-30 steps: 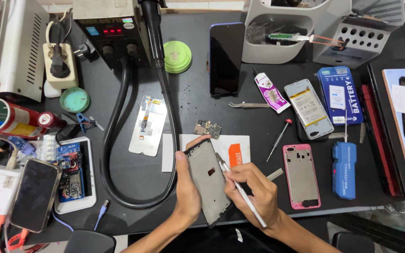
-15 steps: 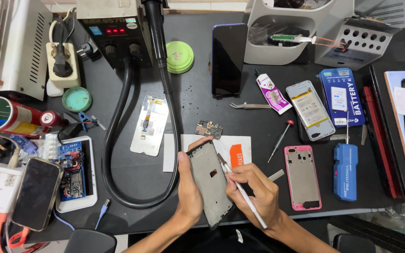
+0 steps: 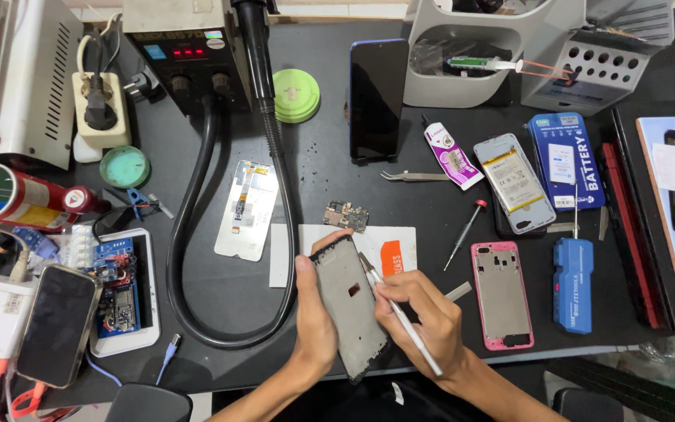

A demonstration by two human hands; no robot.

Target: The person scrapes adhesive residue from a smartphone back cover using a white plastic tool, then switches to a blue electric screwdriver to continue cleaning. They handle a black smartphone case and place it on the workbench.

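Dark worktop [image 3: 306,180] crowded with phone parts and tools. Near its front edge, the left hand [image 3: 314,320] gripped a bare phone frame [image 3: 351,305] by its side, fingers wrapped around it. The right hand [image 3: 423,316] pinched a white stick tool [image 3: 400,312], tip on the frame's right rim. Apparently scraping or prying; continuing along the rim would call for steady, shallow pressure.

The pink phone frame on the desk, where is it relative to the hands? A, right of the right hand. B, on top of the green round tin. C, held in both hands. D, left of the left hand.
A: the pink phone frame lies flat on the dark table, just right of the right hand, apart from it.
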